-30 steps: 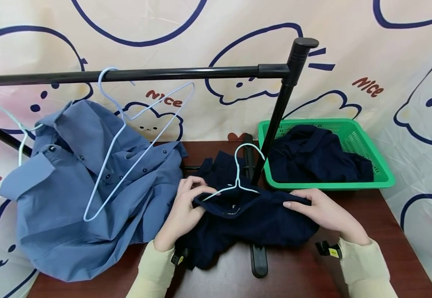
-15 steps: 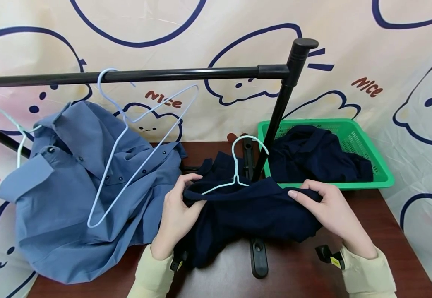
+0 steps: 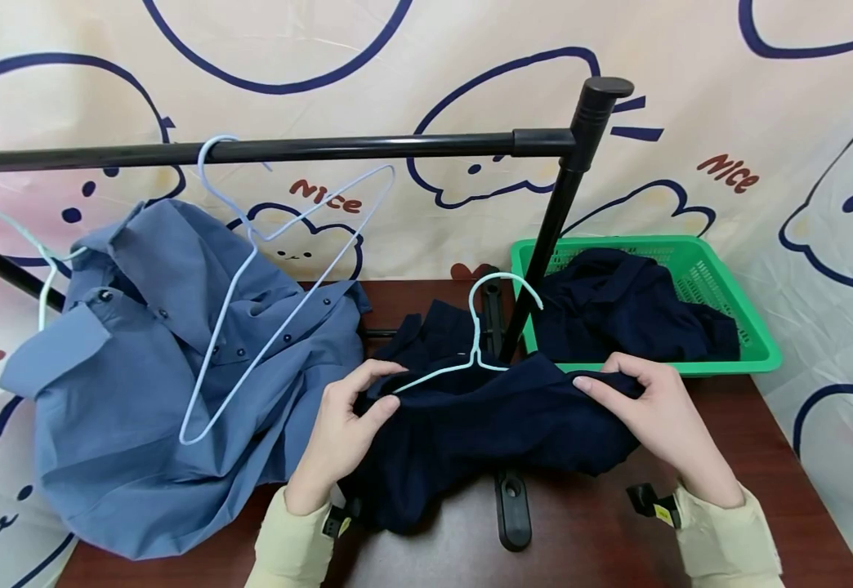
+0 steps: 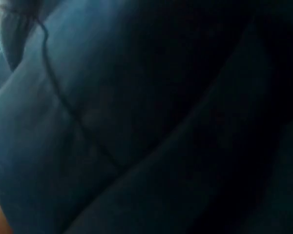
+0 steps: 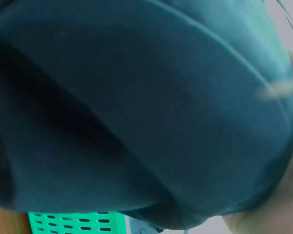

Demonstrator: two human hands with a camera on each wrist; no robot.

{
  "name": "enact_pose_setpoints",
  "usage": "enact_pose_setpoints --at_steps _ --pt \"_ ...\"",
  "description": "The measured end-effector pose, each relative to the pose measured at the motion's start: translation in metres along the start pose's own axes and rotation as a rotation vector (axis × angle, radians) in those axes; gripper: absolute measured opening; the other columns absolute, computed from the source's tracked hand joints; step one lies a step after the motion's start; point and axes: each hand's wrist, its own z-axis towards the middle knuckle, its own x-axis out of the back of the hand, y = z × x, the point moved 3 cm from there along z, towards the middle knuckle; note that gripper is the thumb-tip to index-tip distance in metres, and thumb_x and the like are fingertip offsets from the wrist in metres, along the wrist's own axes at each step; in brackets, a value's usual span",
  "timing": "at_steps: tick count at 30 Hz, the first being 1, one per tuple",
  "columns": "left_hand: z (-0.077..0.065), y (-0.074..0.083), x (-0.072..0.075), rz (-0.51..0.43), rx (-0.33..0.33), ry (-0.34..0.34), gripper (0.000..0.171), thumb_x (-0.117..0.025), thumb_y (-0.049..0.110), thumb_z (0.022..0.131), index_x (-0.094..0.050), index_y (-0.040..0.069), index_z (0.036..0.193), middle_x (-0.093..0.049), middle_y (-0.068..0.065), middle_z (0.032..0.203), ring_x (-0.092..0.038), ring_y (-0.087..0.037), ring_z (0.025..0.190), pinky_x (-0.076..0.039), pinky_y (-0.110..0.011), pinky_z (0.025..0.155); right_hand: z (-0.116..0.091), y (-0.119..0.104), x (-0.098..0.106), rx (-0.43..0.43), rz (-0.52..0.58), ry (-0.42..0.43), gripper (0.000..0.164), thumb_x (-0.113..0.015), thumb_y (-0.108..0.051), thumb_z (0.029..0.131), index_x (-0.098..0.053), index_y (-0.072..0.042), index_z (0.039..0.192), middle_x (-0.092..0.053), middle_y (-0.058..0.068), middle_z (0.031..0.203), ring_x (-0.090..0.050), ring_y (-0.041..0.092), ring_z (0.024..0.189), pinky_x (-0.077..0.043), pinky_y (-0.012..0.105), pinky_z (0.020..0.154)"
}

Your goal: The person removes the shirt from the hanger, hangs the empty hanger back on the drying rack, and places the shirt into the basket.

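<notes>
A dark navy shirt [image 3: 485, 416] is held up just over the table, with a pale mint hanger [image 3: 475, 327] set into its neck opening. The hanger's hook and the tops of its arms show; the rest is hidden inside the cloth. My left hand [image 3: 346, 425] pinches the shirt at the left of the neck, the thumb beside the hanger's left arm. At the other shoulder, my right hand [image 3: 647, 408] pinches the cloth between thumb and fingers. Navy fabric [image 4: 136, 117] fills the left wrist view, and the same shirt [image 5: 161, 112] covers most of the right wrist view.
A black clothes rack [image 3: 368, 147] spans the back, its post [image 3: 544, 237] rising behind the shirt. From it hang a light blue hanger [image 3: 250, 237] and a blue shirt [image 3: 176, 408] at left. A green basket [image 3: 757, 351] with navy clothing [image 3: 618, 310] stands at right.
The shirt's front edge has risen over the hanger's lower part, and the hook now stands slightly higher and further right. My right hand has shifted a little right; the left hand slightly down and left.
</notes>
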Motion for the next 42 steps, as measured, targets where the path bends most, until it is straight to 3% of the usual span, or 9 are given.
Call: enact_pose_setpoints --at_steps 4,9,15,20,23,30,36,42 --pt "0.002 0.004 -0.002 0.0 -0.001 0.022 0.03 -0.068 0.011 0.099 -0.071 0.021 0.126 -0.07 0.005 0.121 -0.062 -0.017 0.094 -0.046 -0.029 0.079 0.001 0.002 -0.001 0.006 0.026 -0.017 0.023 -0.079 -0.024 0.093 -0.063 -0.021 0.076 -0.052 -0.001 0.064 -0.049 0.017 0.072 -0.039 0.029 0.064" --pt "0.004 0.005 -0.006 0.033 0.021 0.029 0.015 -0.071 0.016 0.098 -0.077 0.02 0.111 -0.074 0.006 0.105 -0.067 -0.014 0.091 -0.052 -0.029 0.079 0.004 0.001 -0.004 0.022 0.036 -0.017 0.025 -0.078 -0.023 0.093 -0.062 -0.021 0.074 -0.052 -0.001 0.064 -0.05 0.017 0.072 -0.039 0.029 0.064" --pt "0.005 0.005 -0.008 0.065 0.018 0.03 0.013 -0.07 0.015 0.099 -0.078 0.021 0.108 -0.074 0.009 0.101 -0.064 -0.011 0.078 -0.051 -0.029 0.07 0.007 -0.008 -0.008 0.111 -0.006 0.017 0.028 -0.079 -0.023 0.092 -0.061 -0.026 0.071 -0.05 -0.006 0.06 -0.049 0.013 0.066 -0.038 0.028 0.061" --pt "0.006 0.007 -0.009 0.076 -0.002 0.012 0.014 -0.069 0.016 0.1 -0.078 0.02 0.11 -0.074 0.008 0.104 -0.067 -0.011 0.082 -0.053 -0.029 0.072 0.006 -0.015 -0.011 0.187 -0.048 0.06 0.033 -0.08 -0.023 0.091 -0.057 -0.03 0.068 -0.043 -0.011 0.056 -0.046 0.009 0.057 -0.034 0.027 0.054" --pt "0.007 0.009 -0.01 0.075 -0.012 0.009 0.014 -0.069 0.015 0.1 -0.078 0.019 0.11 -0.074 0.007 0.106 -0.069 -0.012 0.092 -0.055 -0.031 0.077 0.006 -0.016 -0.013 0.227 -0.069 0.095 0.037 -0.082 -0.022 0.09 -0.055 -0.032 0.067 -0.04 -0.014 0.055 -0.045 0.007 0.055 -0.032 0.025 0.051" --pt "0.011 0.015 -0.013 0.067 -0.018 0.004 0.014 -0.069 0.016 0.1 -0.078 0.018 0.11 -0.074 0.008 0.106 -0.07 -0.012 0.096 -0.055 -0.032 0.081 0.007 -0.021 -0.014 0.288 -0.081 0.143 0.038 -0.084 -0.019 0.086 -0.055 -0.034 0.067 -0.047 -0.019 0.055 -0.046 0.005 0.055 -0.032 0.023 0.051" --pt "0.013 0.018 -0.013 0.071 -0.018 -0.004 0.014 -0.07 0.017 0.099 -0.078 0.019 0.11 -0.074 0.009 0.105 -0.07 -0.012 0.094 -0.055 -0.032 0.079 0.008 -0.027 -0.016 0.308 -0.035 0.145 0.035 -0.085 -0.016 0.085 -0.059 -0.033 0.068 -0.056 -0.02 0.06 -0.049 0.005 0.058 -0.034 0.023 0.052" --pt "0.014 0.02 -0.018 0.079 -0.038 -0.033 0.014 -0.07 0.018 0.099 -0.078 0.017 0.111 -0.074 0.008 0.106 -0.07 -0.011 0.094 -0.055 -0.033 0.081 0.009 -0.034 -0.027 0.336 -0.007 0.101 0.034 -0.082 -0.015 0.088 -0.058 -0.033 0.071 -0.045 -0.018 0.058 -0.044 0.005 0.054 -0.031 0.023 0.05"
